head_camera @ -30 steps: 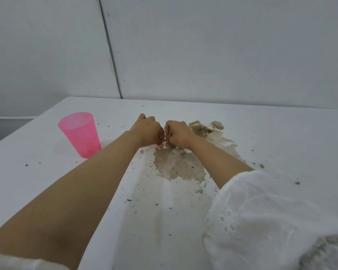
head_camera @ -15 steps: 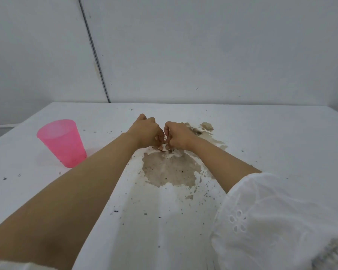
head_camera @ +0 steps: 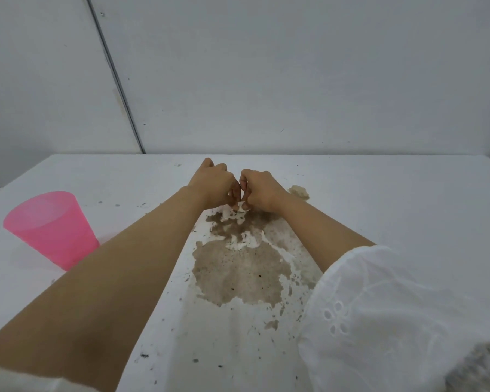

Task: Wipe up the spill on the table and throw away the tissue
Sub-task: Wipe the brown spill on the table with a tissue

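A brown spill (head_camera: 238,271) spreads over the middle of the white table (head_camera: 393,199), with white torn-looking patches at its far end. My left hand (head_camera: 212,183) and my right hand (head_camera: 262,188) meet just beyond it, knuckles up. Both pinch a small white bit of wet tissue (head_camera: 241,206) between the fingertips. How far the tissue reaches over the stain I cannot tell. A small brown soaked lump (head_camera: 299,191) lies right of my right hand.
A pink plastic cup (head_camera: 50,224) stands upright at the left, close to my left forearm. Dark specks are scattered over the table near the spill. A grey wall runs along the table's far edge. My white sleeve fills the lower right.
Both hands stay pinched together at the spill's far edge. White patches have opened in the stain just below the fingers, and a white bit now shows between them. The view has shifted.
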